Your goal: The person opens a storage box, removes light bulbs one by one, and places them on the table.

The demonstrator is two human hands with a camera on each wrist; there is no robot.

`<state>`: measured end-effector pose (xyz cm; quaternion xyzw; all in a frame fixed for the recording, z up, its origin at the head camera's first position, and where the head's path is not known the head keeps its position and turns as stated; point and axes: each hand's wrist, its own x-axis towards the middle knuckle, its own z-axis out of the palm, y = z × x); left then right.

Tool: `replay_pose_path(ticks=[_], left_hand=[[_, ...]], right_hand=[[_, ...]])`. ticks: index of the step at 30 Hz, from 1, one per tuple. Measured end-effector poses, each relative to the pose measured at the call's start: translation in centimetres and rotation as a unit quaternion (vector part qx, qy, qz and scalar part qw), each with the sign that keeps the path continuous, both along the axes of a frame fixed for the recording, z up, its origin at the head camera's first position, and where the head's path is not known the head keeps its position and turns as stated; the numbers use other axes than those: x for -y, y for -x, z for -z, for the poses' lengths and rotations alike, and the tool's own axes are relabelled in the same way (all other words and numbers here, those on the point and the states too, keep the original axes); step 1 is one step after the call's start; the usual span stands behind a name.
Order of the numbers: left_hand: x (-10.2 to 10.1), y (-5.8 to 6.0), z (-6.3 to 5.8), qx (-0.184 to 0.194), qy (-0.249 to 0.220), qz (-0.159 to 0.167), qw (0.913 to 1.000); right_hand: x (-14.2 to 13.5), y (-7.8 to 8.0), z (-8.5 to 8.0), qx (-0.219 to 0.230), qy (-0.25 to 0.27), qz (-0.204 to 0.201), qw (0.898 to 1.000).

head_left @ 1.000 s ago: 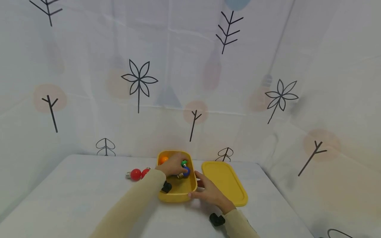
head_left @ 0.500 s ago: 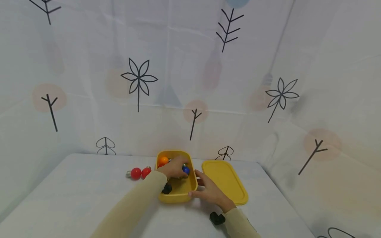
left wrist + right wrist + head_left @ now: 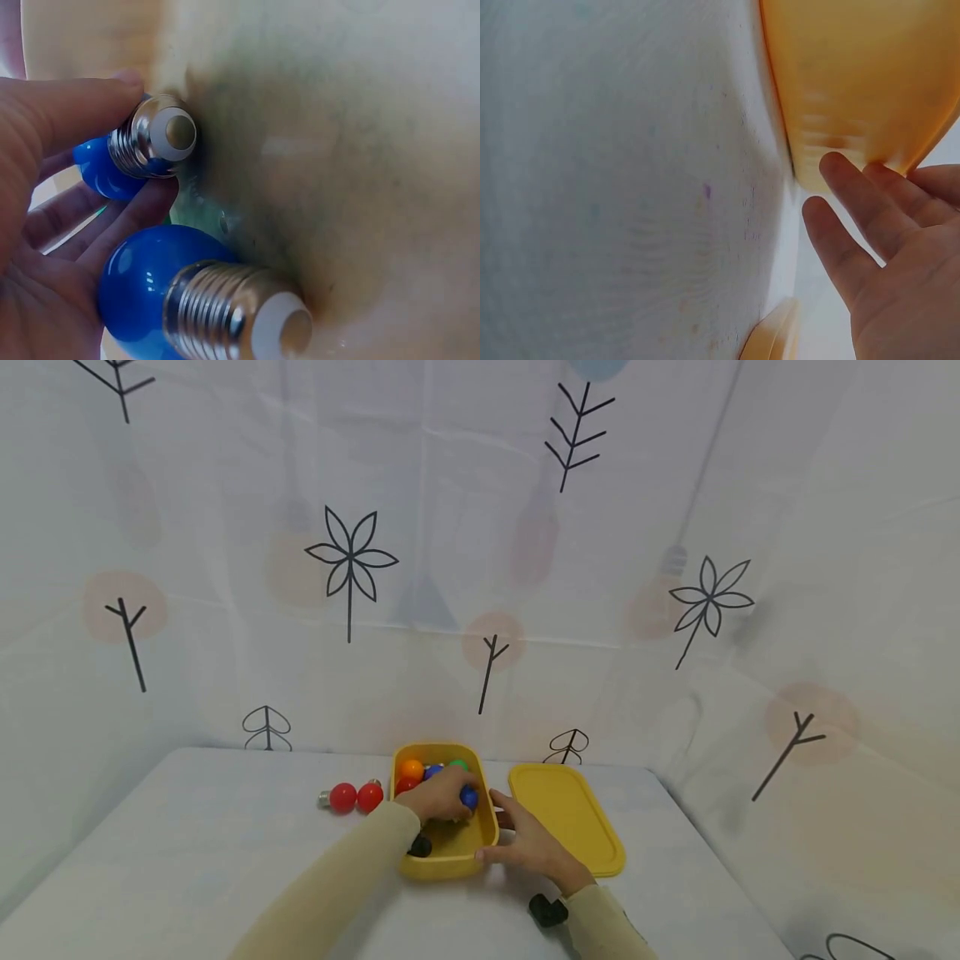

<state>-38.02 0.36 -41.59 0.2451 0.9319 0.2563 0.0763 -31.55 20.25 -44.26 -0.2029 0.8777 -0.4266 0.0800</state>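
Inside a yellow plastic box (image 3: 450, 867), my left hand (image 3: 441, 795) pinches a blue light bulb (image 3: 97, 169) by its metal screw base, between thumb and fingers. A second blue bulb (image 3: 150, 277) lies close by the palm in the left wrist view. Orange (image 3: 412, 770), red (image 3: 407, 785) and green (image 3: 458, 766) bulbs sit toward the box's far end, partly covered by the hand. My right hand (image 3: 528, 839) rests with spread fingers against the box's right side; its fingertips touch the outer wall in the right wrist view.
Two red bulbs (image 3: 343, 798) (image 3: 370, 797) lie on the white table (image 3: 187, 860) left of the box. A flat yellow lid (image 3: 573, 822) lies to its right. Behind the table hangs a patterned white cloth (image 3: 420, 568).
The box has shifted slightly toward me. My left hand has drawn a little nearer, uncovering more of the bulbs at the far end. The right hand stays at the box's side.
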Motion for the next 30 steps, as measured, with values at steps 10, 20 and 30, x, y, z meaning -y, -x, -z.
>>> replay_pose_path(ticks=[10,20,30], left_hand=[[0.4,0.2,0.2,-0.002,-0.003,-0.009,1.0000],[0.6,0.2,-0.8,-0.022,-0.010,-0.010,0.9996],[1.3,-0.5,-2.7,-0.042,-0.039,-0.004,0.9984]], right_hand=[[0.3,0.3,0.0,-0.007,-0.004,-0.010,1.000],[0.3,0.1,-0.2,-0.006,-0.004,-0.007,1.000],[0.0,-0.2,-0.2,-0.003,-0.004,0.003,1.000]])
